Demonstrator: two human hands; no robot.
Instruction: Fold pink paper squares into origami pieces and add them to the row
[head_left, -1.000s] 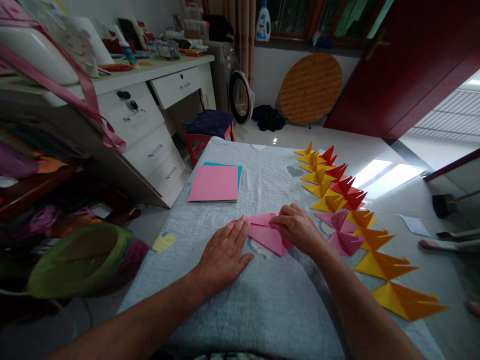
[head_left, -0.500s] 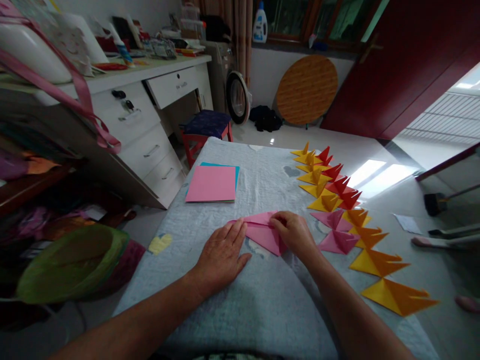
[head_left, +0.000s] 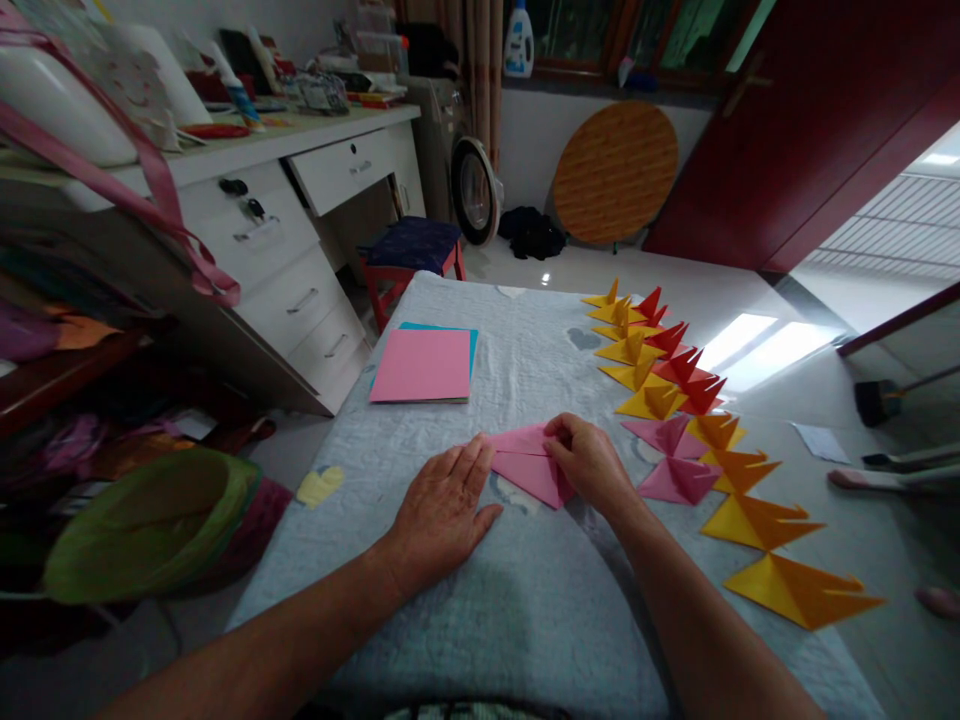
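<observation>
One cloth-covered table (head_left: pixel 517 610), under my fingers. One paper stack (head_left: pixel 424 366), beyond my left fingers. One folded pink paper (head_left: pixel 529 465): left hand (head_left: pixel 442 505) flat on its edge, right hand (head_left: pixel 589 462) pinching its upper edge.

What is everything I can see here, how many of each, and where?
Creased paper: one, pink, table centre
Paper stack: one, pink over blue, table's far left
Folded pieces: many, yellow, orange, red, pink, table's right
Tablecloth: one, pale blue
Desk: one, white, left; blurred clutter on top
Stool: one, red, dark seat, beside desk
Bin: one, green-lined, left floor
Washing machine: one, grey, beyond desk
Round board: one, brown, far wall
Door: one, dark red, right
Left hand, right hand: bare, on creased paper
</observation>
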